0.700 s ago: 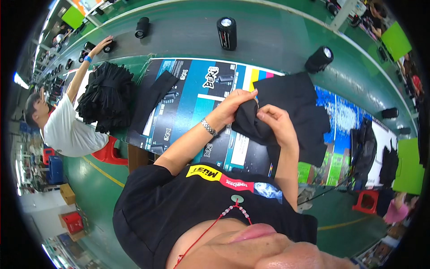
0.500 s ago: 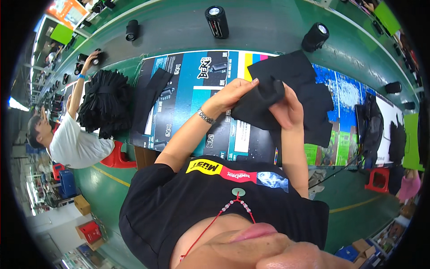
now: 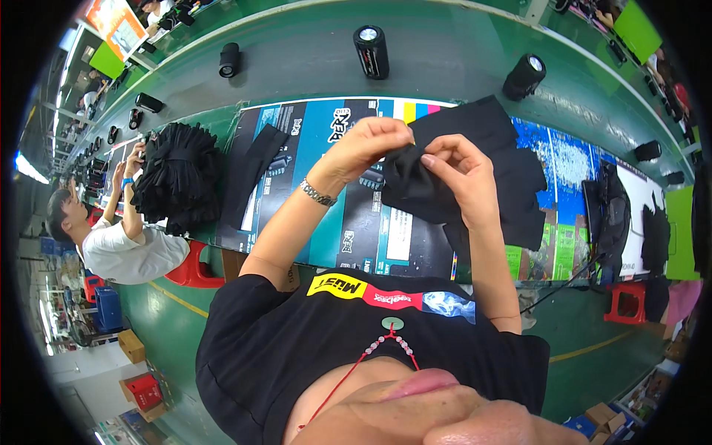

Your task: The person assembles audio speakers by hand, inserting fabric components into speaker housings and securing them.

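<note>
Cloth [image 3: 410,176], black, bunched between both hands [image 3: 371,143] [image 3: 470,172]

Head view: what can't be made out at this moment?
All in the head view:
Left hand: palm hidden by the hand's own back.
Held cloth: inside hidden by its folds.
Co-worker's hands: too small to tell what they hold, if anything.
Pink garment: cut off by the fisheye edge.

A factory workshop is shown by a conveyor belt [image 3: 308,70] set with black speakers [image 3: 371,53] beyond the left hand [image 3: 366,144], and by a seated co-worker [image 3: 133,254] farther left.
</note>
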Motion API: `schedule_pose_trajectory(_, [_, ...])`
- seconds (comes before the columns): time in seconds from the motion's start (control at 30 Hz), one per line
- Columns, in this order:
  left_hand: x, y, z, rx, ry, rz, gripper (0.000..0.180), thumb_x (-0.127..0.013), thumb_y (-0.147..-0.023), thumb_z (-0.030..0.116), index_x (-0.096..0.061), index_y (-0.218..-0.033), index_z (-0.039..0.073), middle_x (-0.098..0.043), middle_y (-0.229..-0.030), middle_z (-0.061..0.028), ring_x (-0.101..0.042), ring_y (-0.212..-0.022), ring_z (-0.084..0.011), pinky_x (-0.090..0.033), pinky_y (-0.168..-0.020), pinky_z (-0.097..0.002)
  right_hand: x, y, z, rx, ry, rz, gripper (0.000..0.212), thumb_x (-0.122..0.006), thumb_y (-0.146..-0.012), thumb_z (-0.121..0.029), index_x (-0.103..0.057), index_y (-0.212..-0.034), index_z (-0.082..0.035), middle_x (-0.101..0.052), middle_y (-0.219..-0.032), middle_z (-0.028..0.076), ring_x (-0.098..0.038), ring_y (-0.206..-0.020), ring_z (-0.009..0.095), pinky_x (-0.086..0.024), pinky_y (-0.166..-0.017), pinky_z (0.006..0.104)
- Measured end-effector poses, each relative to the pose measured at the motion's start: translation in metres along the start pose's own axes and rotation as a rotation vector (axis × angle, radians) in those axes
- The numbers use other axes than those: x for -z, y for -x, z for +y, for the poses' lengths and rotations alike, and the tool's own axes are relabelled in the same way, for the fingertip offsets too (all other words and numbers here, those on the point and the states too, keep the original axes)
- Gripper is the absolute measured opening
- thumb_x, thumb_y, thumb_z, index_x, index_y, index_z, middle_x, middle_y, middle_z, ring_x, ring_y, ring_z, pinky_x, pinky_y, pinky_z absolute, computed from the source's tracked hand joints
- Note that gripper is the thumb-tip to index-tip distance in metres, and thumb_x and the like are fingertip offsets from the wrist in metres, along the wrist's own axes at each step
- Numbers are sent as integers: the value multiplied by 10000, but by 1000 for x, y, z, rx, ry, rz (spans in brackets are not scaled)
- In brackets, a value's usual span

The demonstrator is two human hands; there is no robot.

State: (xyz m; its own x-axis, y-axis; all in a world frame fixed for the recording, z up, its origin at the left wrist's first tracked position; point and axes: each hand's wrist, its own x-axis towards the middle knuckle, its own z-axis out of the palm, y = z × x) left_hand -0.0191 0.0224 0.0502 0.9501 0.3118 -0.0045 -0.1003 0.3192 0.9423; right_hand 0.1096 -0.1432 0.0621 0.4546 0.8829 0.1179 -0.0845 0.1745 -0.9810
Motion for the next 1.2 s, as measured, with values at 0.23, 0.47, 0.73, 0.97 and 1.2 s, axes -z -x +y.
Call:
schedule_pose_trajectory(0.23, [33, -14, 23, -111, 144, 75, 213, -586, -945, 246, -646, -983, 46, -649, -905, 6, -598, -831, -75, -470, -779, -237, 9, -71, 12, -153, -443, -140, 154, -593, -918, -167, -627, -959, -22, -607, -869, -27, -546, -775, 50, -417, -745, 207])
schedule_pose_trajectory(0.47, [93, -79, 28, -288, 16, 403, 161, -665, -890, 150, -648, -998, 32, -636, -865, 8, -567, -784, -55, -449, -728, -206, -6, -197, 41, 199, 82, 218, 101, -649, -857, -83, -682, -919, -10, -637, -798, 31, -594, -691, 118, -447, -626, 233])
schedule_pose_trajectory(0.73, [152, -166, 15, -322, -66, 676, 128, -689, -860, 153, -656, -840, 31, -571, -687, 12, -471, -599, -69, -379, -556, -220, -21, -280, 87, 319, 469, 630, 105, -670, -826, -122, -688, -848, -21, -665, -827, 138, -645, -767, 272, -497, -710, 364])
schedule_pose_trajectory(0.97, [174, -188, -5, 4, 184, 643, 173, -678, -859, 179, -614, -757, 54, -582, -684, -31, -510, -564, -101, -436, -542, -246, -1, -297, 90, -254, -297, 504, 82, -657, -842, -85, -696, -820, -16, -671, -760, 88, -643, -726, 171, -497, -592, 336])
schedule_pose_trajectory(1.2, [169, -185, 15, 160, -546, 576, 473, -687, -835, 445, -645, -948, -13, -643, -833, -68, -576, -762, -145, -481, -720, -285, 41, -293, 119, -126, 551, 584, 183, -683, -777, -240, -711, -807, -62, -687, -765, 121, -663, -778, 265, -495, -690, 398])
